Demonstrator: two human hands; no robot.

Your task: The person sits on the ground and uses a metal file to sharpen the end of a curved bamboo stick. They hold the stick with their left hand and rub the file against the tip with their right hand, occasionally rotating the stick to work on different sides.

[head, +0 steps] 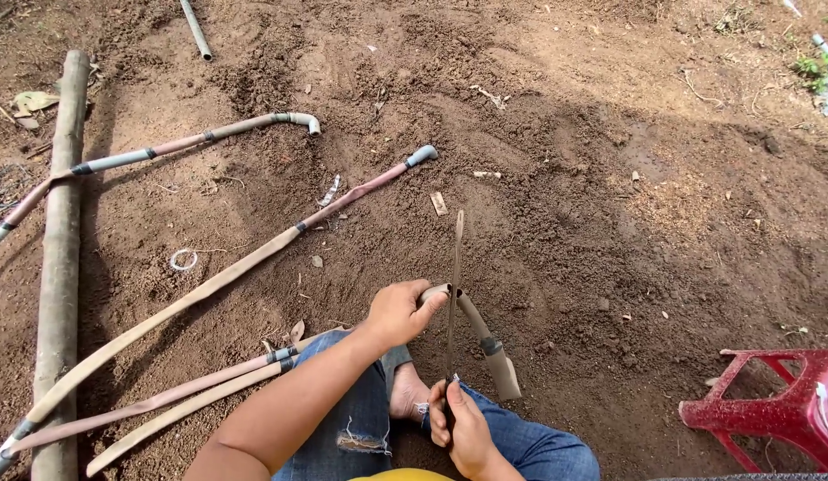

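Far left, a thick bamboo pole [62,249] lies lengthwise on the bare soil [610,178], and several long mud-caked pipes [209,285] fan across the ground beside it, two ending in grey elbows.

Toward the bottom middle of the dirt patch, the left hand [398,312] is closed around a short bent pipe piece [485,343], gripping it at its upper end, just above the person's knee. The right hand [463,432] is wrapped tight round the handle of a thin saw blade [453,285], which stands nearly upright and crosses the pipe right beside the left hand's fingers (uncomfortably close).

A slip of the blade off the muddy, rounded pipe would likely carry it into those fingers or the bare foot [407,392] below. The unsupported pipe could also twist in the grip.

At the lower right corner stands a red plastic stool [770,405].
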